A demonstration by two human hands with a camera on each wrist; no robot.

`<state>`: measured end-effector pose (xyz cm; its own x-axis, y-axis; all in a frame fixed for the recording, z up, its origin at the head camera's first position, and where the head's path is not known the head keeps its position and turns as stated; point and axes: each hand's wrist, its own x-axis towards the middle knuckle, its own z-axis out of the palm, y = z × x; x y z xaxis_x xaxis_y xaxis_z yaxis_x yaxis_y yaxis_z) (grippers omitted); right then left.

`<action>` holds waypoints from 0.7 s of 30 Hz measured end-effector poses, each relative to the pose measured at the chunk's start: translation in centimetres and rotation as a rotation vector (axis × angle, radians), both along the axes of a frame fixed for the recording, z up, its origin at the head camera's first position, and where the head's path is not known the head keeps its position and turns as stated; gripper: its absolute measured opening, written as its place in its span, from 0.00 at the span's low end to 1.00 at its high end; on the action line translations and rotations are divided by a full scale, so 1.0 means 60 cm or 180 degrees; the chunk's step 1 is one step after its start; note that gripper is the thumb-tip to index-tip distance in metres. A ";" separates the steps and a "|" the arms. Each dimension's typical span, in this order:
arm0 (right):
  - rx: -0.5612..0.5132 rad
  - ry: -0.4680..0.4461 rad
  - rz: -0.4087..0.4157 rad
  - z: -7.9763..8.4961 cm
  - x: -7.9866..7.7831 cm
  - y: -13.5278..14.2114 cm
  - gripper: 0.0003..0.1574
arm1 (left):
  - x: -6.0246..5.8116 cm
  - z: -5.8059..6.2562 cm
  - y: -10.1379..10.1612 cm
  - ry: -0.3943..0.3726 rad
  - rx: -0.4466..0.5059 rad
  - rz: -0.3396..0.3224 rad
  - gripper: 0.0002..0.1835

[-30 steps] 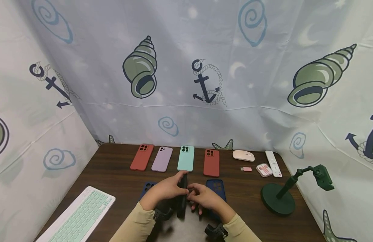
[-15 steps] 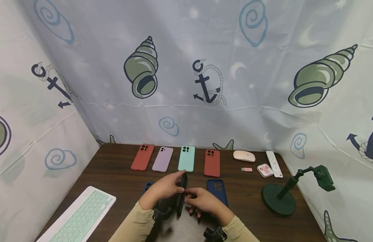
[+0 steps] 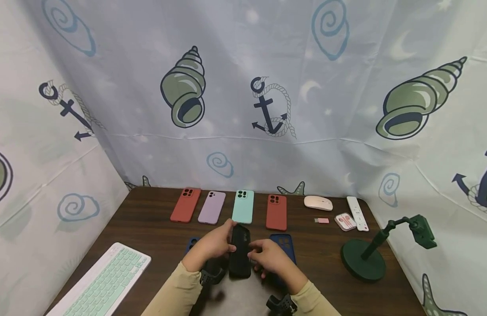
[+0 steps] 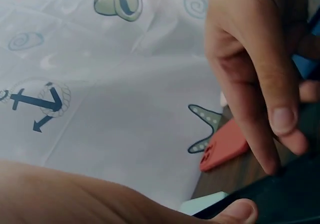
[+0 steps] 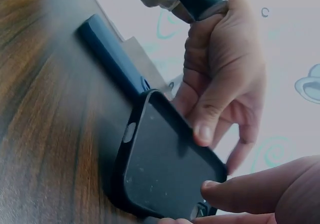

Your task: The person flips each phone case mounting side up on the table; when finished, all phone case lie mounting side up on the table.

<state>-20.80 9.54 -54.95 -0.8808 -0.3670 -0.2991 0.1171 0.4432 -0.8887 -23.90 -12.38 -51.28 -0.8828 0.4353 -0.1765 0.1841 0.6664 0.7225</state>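
A black phone case (image 3: 240, 256) is held up over the grey mat (image 3: 239, 298) between both hands. Its hollow inner side and a port slot show in the right wrist view (image 5: 165, 159). My left hand (image 3: 214, 243) grips its far left edge, with the thumb on the near face and fingers behind. My right hand (image 3: 268, 255) pinches the opposite edge at thumb and fingertips; in the left wrist view the right hand (image 4: 250, 73) reaches down to the rim. Blue phone cases lie beside each hand, one (image 3: 192, 242) partly hidden by the left hand, another (image 3: 283, 243) behind the right.
Red (image 3: 185, 205), lilac (image 3: 211, 207), mint (image 3: 243, 206) and second red (image 3: 276, 212) phone cases line the table's back. Mouse (image 3: 318, 203), pink USB stick (image 3: 321, 220), earphone box (image 3: 345, 222) and remote (image 3: 357, 213) sit back right. Green lamp (image 3: 363, 260) stands right, keyboard (image 3: 105, 281) left.
The black phone case has turned from edge-on to showing its broad face to the head view. Both hands stay at its edges, the right shifting slightly to the right.
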 end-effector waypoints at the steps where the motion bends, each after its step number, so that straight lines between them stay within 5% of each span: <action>1: 0.0063 0.0029 -0.0018 0.000 0.000 0.001 0.29 | 0.000 -0.003 0.000 -0.0037 0.0053 0.0027 0.37; 6: 0.0293 0.0200 -0.0122 0.004 0.001 0.005 0.27 | -0.002 -0.018 0.005 -0.0233 0.0237 0.0288 0.26; 10: 0.0342 0.0257 -0.0143 0.007 0.001 0.005 0.27 | -0.004 -0.029 0.007 -0.0234 -0.0053 0.0426 0.24; 14: 0.0313 0.0280 -0.0118 0.007 0.001 0.004 0.26 | -0.004 -0.037 0.009 -0.0219 -0.0430 0.0397 0.24; 21: 0.0280 0.0270 -0.0087 0.001 0.002 0.011 0.27 | -0.003 -0.038 0.010 -0.0441 -0.0327 0.0350 0.29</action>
<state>-20.65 10.19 -54.87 -0.9136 -0.3182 -0.2531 0.0563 0.5175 -0.8538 -24.07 -11.81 -53.57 -0.8882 0.3111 -0.3381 0.0097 0.7484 0.6631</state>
